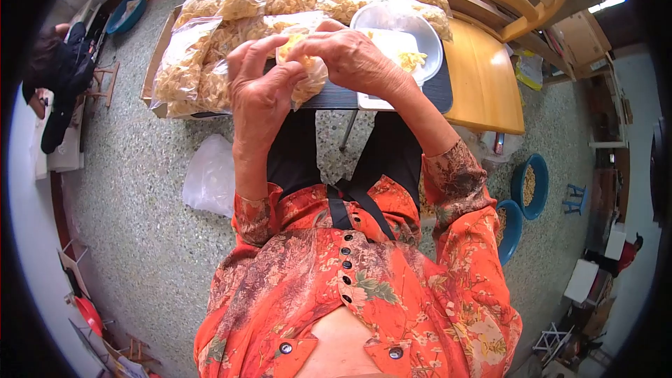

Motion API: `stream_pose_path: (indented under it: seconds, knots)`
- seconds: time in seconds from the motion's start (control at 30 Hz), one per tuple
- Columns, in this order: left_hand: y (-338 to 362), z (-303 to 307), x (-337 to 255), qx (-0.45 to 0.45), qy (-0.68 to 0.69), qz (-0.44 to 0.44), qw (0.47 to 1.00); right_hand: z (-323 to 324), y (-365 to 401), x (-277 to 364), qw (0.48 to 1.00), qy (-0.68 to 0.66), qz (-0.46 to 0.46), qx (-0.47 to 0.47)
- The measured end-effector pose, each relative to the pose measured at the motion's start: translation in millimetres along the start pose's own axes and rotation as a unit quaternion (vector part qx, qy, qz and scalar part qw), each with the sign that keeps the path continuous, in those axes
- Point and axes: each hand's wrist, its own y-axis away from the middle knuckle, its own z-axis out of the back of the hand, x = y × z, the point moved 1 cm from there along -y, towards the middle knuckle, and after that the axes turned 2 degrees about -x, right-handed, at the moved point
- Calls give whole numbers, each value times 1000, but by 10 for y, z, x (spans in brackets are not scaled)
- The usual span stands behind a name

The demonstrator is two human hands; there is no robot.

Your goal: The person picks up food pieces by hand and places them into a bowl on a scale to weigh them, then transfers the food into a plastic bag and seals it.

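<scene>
A clear plastic bag of pale yellow dried pieces is between my two hands, over the table's front edge. My left hand pinches the bag's left side, its thumb against the upper part. My right hand reaches across from the right, with bent fingers closed on the bag's top; the fingertips are partly hidden. Just right of my right hand stands a pale plastic basin, with some loose yellow pieces at its near side. Many filled bags are piled to the left and behind.
A wooden chair adjoins the table on the right. Blue tubs of light pieces stand on the floor at right. White plastic sheeting lies on the floor at left. A person in dark clothes is at the far left.
</scene>
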Motion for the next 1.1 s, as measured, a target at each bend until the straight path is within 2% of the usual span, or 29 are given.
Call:
stream_pose_path:
  seconds: [0.03,0.07,0.13,0.2,0.23,0.27,0.3,0.37,0.4,0.47,0.5,0.63,0.73,0.8,0.93,0.97,1.1]
  knots:
    - [24,10,-24,7,-21,23,1000,57,41,-4,997,-47,-64,17]
    - [43,1,-32,14,-41,46,998,90,88,-48,996,-42,-71,16]
    - [73,-67,-15,24,-17,56,998,188,134,-195,987,-130,-53,-79]
    - [129,-154,18,5,86,116,990,396,267,-379,986,-109,-64,-113]
    - [123,-178,29,-13,104,88,991,561,357,-432,992,15,-117,-33]
    - [128,-192,32,-12,106,89,990,702,431,-475,975,138,-167,49]
    - [129,-205,34,-11,119,94,988,736,517,-521,975,138,-169,49]
    - [117,-228,37,-10,134,97,986,751,637,-582,931,279,-200,121]
    - [112,-234,36,-10,122,80,989,738,663,-624,931,280,-201,120]
    - [105,-230,10,-7,108,61,992,684,667,-635,892,323,-251,195]
    - [96,-224,-18,-4,108,62,992,629,702,-697,888,344,-237,190]
    - [73,-216,-44,-4,108,54,993,475,716,-812,880,336,-272,199]
    - [68,-242,-61,-2,122,53,991,471,717,-835,903,294,-258,175]
    - [58,-240,-78,2,134,54,989,509,723,-839,930,190,-302,91]
    - [80,-257,-109,8,168,66,984,531,847,-906,928,173,-322,72]
    - [79,-268,-113,8,168,67,983,539,842,-917,924,138,-343,95]
    - [47,-285,-141,8,177,54,983,447,799,-904,922,148,-343,97]
